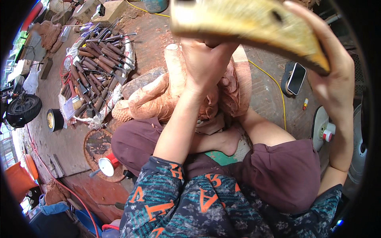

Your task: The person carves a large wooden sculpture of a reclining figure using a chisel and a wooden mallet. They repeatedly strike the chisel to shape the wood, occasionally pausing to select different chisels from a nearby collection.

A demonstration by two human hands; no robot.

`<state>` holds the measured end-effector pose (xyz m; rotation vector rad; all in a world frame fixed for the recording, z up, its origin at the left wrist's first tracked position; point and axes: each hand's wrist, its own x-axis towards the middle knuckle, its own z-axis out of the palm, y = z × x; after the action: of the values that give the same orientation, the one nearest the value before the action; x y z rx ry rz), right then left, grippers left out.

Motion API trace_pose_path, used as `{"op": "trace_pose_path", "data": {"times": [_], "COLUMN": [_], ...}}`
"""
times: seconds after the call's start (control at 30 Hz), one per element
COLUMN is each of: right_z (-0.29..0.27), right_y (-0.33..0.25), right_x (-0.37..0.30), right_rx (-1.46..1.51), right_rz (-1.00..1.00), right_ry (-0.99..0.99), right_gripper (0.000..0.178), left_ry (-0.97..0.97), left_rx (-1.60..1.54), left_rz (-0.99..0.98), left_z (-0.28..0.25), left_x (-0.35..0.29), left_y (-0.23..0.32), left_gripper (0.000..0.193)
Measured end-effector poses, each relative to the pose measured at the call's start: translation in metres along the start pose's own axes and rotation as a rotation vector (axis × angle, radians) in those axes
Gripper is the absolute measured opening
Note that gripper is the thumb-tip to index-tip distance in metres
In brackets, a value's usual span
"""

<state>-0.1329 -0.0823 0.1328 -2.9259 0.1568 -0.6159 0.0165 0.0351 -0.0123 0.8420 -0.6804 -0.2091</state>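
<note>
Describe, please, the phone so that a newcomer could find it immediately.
Start from the wood carving near the picture's centre. Right of it runs a yellow cable. Just beyond lies the phone, flat, rectangular and dark-rimmed, much bigger than the small yellow item below.

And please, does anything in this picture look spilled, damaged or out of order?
Somewhat: reddish wood chips lie scattered on the work surface beyond the carving, and the wooden-handled tools on the left lie in a jumbled heap, pointing different ways. Both may be ordinary workshop mess; no damage clearly stands out.
</note>
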Motion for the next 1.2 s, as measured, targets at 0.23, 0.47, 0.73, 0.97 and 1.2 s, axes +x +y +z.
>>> {"op": "trace_pose_path", "data": {"times": [0.23,0.47,0.73,0.97,1.2], "right_z": [-0.002,-0.002,-0.002,0.000,-0.003], "right_y": [0.029,0.020,0.019,0.010,-0.002], "right_x": [-0.025,-0.006,0.005,0.007,0.011], "right_rx": [0.239,0.152,0.132,-0.001,0.241], "right_rz": [0.415,0.154,0.051,0.004,0.084], "right_ry": [0.079,0.028,0.017,-0.073,0.015], "right_gripper": [0.022,0.040,0.058,0.054,0.042], "left_ry": [-0.018,-0.004,0.025,-0.004,0.176], "left_rx": [-0.007,-0.070,-0.079,-0.046,-0.002], "left_rz": [0.022,-0.101,-0.109,-0.110,-0.012], "left_z": [0.004,0.007,0.004,0.000,-0.001], "left_x": [0.000,0.004,0.006,0.004,0.003], "left_y": [0.011,0.012,0.012,0.006,0.018], "left_gripper": [0.018,0.022,0.021,0.015,0.019]}}
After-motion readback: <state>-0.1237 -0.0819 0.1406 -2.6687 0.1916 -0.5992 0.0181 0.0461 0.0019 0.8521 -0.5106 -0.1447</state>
